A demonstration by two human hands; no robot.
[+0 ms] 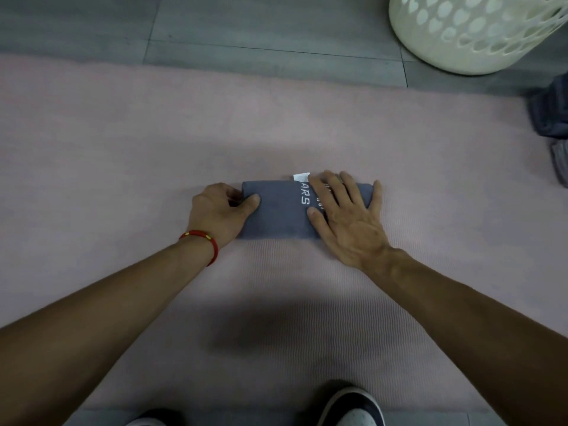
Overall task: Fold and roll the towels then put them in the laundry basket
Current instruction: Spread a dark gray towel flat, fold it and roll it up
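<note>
- One big pink mat [129,142] fills the floor of the head view, and everything happens on it, with grey floor tiles beyond at 12 o'clock.
- Up at 1 o'clock sits the cream laundry basket [467,35], perforated wall showing, well apart from the hands and off the mat's far edge.
- Over at 3 o'clock, a heap of grey towels [550,118] waits at the mat's right border, partly cut off by the frame.
- Dead centre lies the blue-grey towel [279,213], folded into a compact block with its long axis running 9 to 3 o'clock, white lettering and a small white tag [301,177] on its far edge.
- On to the hands: the right hand [347,216] lies flat, fingers spread wide, pressing the towel's 3 o'clock half down.
- Left hand [219,212], red bracelet [203,241] at the wrist, grips the 9 o'clock end, thumb on top and fingers curled at the edge.
- Looks like the roll starts from that left end, travelling along the long axis toward 3 o'clock; the left hand is better placed to lead, the right to steady.
- Afterwards the basket is a long reach toward 1 o'clock, nearer the right arm.
</note>
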